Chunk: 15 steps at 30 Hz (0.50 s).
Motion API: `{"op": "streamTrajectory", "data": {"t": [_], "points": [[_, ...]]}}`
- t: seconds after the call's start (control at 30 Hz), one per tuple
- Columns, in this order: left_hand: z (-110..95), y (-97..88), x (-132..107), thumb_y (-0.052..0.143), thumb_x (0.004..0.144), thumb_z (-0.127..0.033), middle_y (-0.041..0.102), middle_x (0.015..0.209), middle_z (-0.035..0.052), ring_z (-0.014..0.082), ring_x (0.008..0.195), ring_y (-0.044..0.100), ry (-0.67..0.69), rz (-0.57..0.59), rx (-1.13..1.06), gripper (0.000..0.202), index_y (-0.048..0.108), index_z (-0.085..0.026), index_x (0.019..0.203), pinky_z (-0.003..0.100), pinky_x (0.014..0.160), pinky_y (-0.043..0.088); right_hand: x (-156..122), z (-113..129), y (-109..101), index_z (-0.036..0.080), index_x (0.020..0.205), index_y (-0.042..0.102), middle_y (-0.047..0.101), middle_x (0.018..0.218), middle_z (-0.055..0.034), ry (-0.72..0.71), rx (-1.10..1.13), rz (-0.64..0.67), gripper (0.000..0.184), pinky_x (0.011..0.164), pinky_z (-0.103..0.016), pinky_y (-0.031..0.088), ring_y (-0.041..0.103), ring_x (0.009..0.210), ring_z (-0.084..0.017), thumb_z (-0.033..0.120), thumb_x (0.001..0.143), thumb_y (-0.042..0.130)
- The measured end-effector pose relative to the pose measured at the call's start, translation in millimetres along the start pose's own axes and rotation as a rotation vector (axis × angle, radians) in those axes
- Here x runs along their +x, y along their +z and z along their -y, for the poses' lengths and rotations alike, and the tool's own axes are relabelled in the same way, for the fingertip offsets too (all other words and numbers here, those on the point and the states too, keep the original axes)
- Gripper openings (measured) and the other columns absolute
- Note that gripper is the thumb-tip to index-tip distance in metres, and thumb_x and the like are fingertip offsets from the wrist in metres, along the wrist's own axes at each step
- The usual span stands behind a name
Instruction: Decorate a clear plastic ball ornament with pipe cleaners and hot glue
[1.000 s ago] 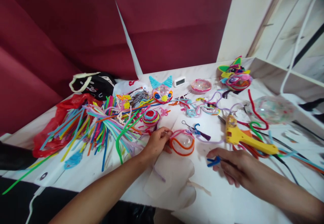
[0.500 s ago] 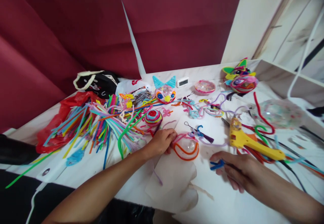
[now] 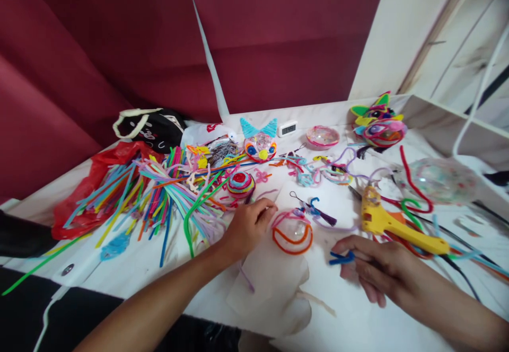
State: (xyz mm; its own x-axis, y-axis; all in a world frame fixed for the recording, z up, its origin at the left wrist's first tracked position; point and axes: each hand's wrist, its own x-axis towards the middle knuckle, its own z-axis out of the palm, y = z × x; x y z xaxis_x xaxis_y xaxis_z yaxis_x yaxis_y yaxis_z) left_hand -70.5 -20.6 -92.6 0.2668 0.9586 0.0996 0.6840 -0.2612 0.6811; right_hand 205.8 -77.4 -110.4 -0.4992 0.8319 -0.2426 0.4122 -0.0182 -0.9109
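My right hand [image 3: 377,267] pinches a short, folded piece of blue pipe cleaner [image 3: 341,257] between thumb and fingertips, above the paper. Left of it lies a small clear plastic dome [image 3: 296,229] edged with orange and pink pipe cleaner. My left hand [image 3: 251,223] is just left of that dome, slightly apart from it. Its fingers are loosely bent and hold nothing that I can see; the palm side is hidden. Behind the dome are a purple tassel [image 3: 327,218] on a cord and a small blue twisted pipe cleaner piece [image 3: 314,207].
A yellow glue gun [image 3: 401,230] lies right, by a clear dome [image 3: 441,179]. Many pipe cleaners [image 3: 159,198] spill from a red bag [image 3: 71,214] at left. A blue-eared animal figure [image 3: 260,142], a small clock [image 3: 287,129] and a black bag [image 3: 153,129] stand behind.
My left hand has drawn back left from the dome's edge, its fingers loosening. The right hand keeps the blue pipe cleaner, nearly still. The view has shifted slightly.
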Motion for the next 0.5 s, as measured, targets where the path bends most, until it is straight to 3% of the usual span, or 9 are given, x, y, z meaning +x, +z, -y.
{"op": "streamTrajectory", "data": {"t": [0.13,0.23,0.33,0.5], "points": [[-32,3.2,-29,0.048,0.094,-0.035,0.067,0.076,0.0012,0.0102,0.059,0.057,0.207,0.086,-0.058,0.025,0.066,-0.018,0.098,0.020,0.060,0.043,-2,13,2,0.018,0.102,0.059,0.065,0.083,-0.0057,0.000,0.089,0.049,0.041,0.046,-0.022,0.047,0.056,0.051,-0.009,0.055,0.093,0.043],[-48,14.9,-44,0.058,0.087,-0.044,0.069,0.092,0.0074,0.0154,0.075,0.063,0.395,0.169,0.011,0.036,0.063,-0.015,0.108,0.023,0.066,0.047,-1,18,6,0.018,0.091,0.061,0.064,0.073,-0.0039,0.012,0.090,0.105,0.048,0.048,-0.022,0.046,0.056,0.050,-0.010,0.062,0.091,0.042],[-53,26.8,-49,0.052,0.088,-0.054,0.069,0.084,0.0076,0.0163,0.071,0.063,0.528,0.175,0.116,0.044,0.063,-0.013,0.100,0.023,0.057,0.045,-2,19,10,0.018,0.089,0.061,0.064,0.071,-0.0033,0.013,0.097,0.157,0.048,0.050,-0.022,0.046,0.057,0.052,-0.010,0.061,0.093,0.039],[-53,32.2,-47,0.032,0.099,-0.040,0.066,0.070,0.0036,0.0121,0.059,0.057,0.630,0.111,0.243,0.041,0.059,-0.014,0.083,0.023,0.048,0.037,-6,15,16,0.019,0.086,0.060,0.058,0.058,-0.0002,0.003,0.002,0.186,0.044,0.050,-0.021,0.045,0.058,0.052,-0.012,0.055,0.096,0.037]]}}
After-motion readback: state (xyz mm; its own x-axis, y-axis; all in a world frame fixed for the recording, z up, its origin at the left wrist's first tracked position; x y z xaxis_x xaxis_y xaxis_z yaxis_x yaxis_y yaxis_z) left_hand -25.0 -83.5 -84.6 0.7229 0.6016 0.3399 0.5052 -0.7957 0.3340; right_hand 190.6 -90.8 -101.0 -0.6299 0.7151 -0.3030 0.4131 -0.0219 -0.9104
